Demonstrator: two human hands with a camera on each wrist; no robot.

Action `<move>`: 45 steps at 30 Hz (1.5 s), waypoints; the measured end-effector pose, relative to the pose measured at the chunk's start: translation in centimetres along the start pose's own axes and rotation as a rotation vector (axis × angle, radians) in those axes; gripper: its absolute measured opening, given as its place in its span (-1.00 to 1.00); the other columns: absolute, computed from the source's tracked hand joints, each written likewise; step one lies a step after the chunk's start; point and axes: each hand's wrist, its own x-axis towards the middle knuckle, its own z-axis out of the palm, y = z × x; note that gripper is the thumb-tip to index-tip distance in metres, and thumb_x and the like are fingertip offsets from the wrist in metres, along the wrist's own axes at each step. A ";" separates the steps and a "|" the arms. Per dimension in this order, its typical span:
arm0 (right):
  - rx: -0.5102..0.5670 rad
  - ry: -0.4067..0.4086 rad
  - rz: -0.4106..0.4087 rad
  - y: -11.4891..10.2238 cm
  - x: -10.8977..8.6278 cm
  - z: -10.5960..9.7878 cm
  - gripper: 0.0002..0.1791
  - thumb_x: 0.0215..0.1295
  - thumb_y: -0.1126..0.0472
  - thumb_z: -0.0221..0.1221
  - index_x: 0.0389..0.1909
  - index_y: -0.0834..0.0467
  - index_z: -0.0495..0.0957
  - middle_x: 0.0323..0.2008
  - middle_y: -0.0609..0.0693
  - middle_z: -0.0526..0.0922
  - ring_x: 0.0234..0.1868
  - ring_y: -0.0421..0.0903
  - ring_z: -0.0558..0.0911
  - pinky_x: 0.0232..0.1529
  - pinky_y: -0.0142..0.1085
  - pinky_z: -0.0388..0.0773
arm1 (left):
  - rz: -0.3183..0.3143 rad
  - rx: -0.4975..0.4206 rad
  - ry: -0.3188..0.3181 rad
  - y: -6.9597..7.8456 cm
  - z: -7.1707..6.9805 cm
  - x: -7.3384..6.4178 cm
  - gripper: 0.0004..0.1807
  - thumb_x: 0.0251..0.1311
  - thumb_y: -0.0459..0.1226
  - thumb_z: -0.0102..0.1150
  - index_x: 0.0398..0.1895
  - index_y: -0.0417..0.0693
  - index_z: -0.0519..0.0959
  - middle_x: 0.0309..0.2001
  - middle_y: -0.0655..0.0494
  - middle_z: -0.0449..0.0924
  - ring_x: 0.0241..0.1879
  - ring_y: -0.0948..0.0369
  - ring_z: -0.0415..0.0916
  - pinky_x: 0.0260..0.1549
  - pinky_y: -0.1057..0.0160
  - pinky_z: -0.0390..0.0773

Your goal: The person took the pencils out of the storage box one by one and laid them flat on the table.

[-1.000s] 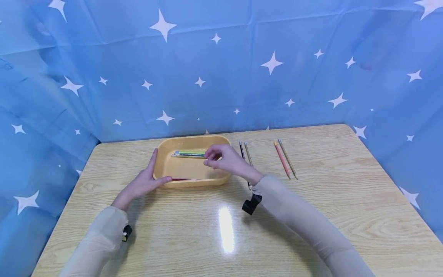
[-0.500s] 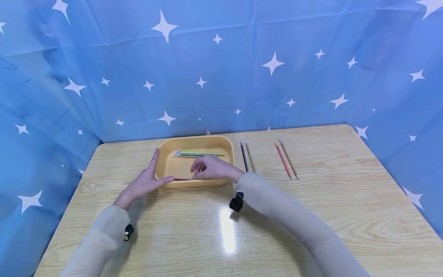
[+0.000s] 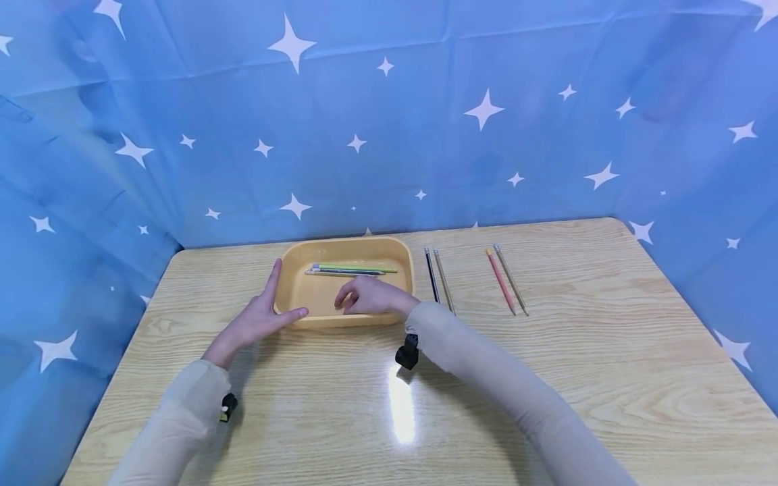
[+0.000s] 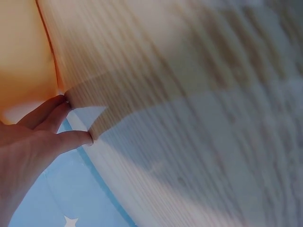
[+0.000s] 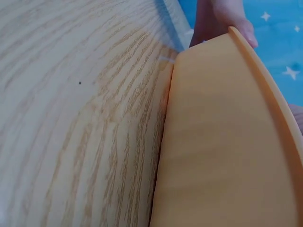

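A tan plastic tray (image 3: 346, 322) stands at the back of the table. Inside, along its far side, lie several pencils (image 3: 352, 271), one of them light green. My left hand (image 3: 261, 314) rests against the tray's left end, fingers and thumb straight and spread, the thumb at the front rim. In the right wrist view, the left hand (image 5: 227, 19) touches the tray's corner. My right hand (image 3: 367, 295) reaches down inside the tray near the front wall, its fingers bent. Their tips are partly hidden, so I cannot tell whether they pinch anything.
To the right of the tray lie a dark pencil (image 3: 432, 275) and a gold one (image 3: 444, 280). Farther right are a pink pencil (image 3: 501, 282) and another gold pencil (image 3: 512, 279). A blue star-printed cloth (image 3: 389, 135) hangs behind the table (image 3: 304, 405).
My right hand has lowered into the tray and moved left and toward the front wall. The red pencil seen there earlier is now out of sight. The left hand has stayed in place.
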 end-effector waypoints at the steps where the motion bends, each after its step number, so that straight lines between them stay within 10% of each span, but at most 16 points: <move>1: 0.001 -0.007 0.002 0.0 0.0 0.0 -0.76 0.27 0.41 0.20 -0.05 0.26 0.63 -0.11 0.02 0.68 -0.09 -0.13 0.64 -0.11 -0.41 0.52 | -0.004 -0.001 0.000 0.0 0.0 0.0 0.25 0.17 0.08 0.27 0.51 0.02 -0.53 0.43 -0.44 -0.09 0.31 -0.31 0.11 0.25 -0.22 0.12; 18: 0.331 0.009 0.065 0.4 -0.1 -0.2 -0.75 0.27 0.37 0.23 -0.04 0.30 0.60 -0.31 0.01 0.70 -0.25 -0.12 0.65 -0.17 -0.34 0.53 | -0.005 0.008 0.004 -0.1 0.0 0.1 0.24 0.18 0.09 0.25 0.51 0.03 -0.53 0.44 -0.42 -0.12 0.32 -0.32 0.07 0.25 -0.24 0.10; 45: 0.224 0.212 -0.042 -0.4 -1.1 -2.6 -0.72 0.32 0.36 0.15 0.03 0.26 0.60 -0.14 0.17 0.66 -0.17 -0.13 0.58 -0.10 -0.34 0.46 | 0.004 -0.007 0.007 0.0 0.0 0.0 0.21 0.20 0.07 0.24 0.51 0.06 -0.53 0.45 -0.40 -0.16 0.33 -0.33 0.05 0.28 -0.22 0.05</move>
